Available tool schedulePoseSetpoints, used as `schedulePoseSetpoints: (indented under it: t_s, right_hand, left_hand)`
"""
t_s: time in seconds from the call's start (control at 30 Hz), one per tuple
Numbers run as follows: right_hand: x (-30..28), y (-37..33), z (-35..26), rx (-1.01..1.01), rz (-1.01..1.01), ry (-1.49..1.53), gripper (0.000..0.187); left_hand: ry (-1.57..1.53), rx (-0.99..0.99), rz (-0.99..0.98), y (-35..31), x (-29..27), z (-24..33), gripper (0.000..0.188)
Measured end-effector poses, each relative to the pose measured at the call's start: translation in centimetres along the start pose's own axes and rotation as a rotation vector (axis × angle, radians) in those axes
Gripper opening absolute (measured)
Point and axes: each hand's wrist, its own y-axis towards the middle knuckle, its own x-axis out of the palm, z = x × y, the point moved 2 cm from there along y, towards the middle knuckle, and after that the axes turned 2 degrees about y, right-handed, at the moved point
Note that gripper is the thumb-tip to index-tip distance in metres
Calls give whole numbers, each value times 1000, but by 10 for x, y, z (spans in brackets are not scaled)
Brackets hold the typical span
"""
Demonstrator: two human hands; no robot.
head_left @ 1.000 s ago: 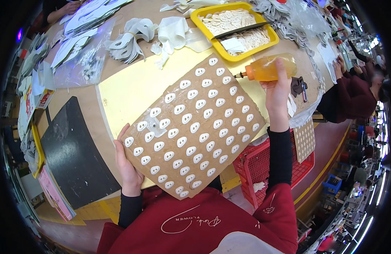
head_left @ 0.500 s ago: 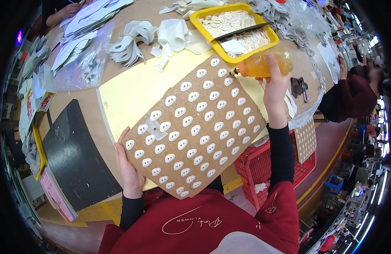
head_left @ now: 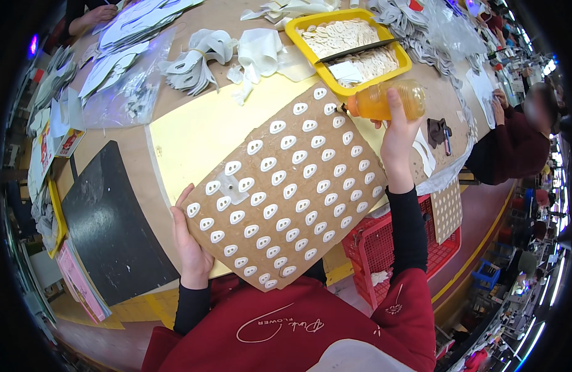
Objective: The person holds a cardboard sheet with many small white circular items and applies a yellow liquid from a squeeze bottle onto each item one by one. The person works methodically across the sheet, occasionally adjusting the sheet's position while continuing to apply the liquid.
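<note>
A brown board [head_left: 274, 195] is tilted in front of me, bearing rows of small white oval pieces [head_left: 310, 170], each with two holes. My left hand [head_left: 194, 251] is closed on the board's left edge, thumb along the side. In my right hand [head_left: 399, 139] is a squeeze bottle [head_left: 385, 102] of amber liquid with an orange cap, lying nearly level. Its dark tip is over the board's upper right edge, close to a white piece [head_left: 330, 109]; whether it touches cannot be seen. A translucent scrap [head_left: 239, 193] lies among the pieces at the left.
Beyond the board stands a yellow tray [head_left: 296, 38] of white pieces, a black strip across it. Yellow paper [head_left: 180, 149] lies underneath. A black panel [head_left: 112, 229] is at the left, a red crate [head_left: 360, 248] at the right. Co-workers sit at the far left and right.
The bottle has levelled out a little, its tip staying by the same pieces near the board's upper edge. The whole view has shifted slightly. Both hands keep their grip.
</note>
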Motion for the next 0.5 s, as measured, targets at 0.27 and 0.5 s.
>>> schedulePoseSetpoints:
  t_s: [0.27,0.5]
  right_hand:
    - [1,-8,3,-13,-67,-84,24]
    - [7,-18,-3,-83,-114,-233,27]
  left_hand:
    - [-3,3,30,-1,5,1,55]
    - [6,11,37,-1,5,2,55]
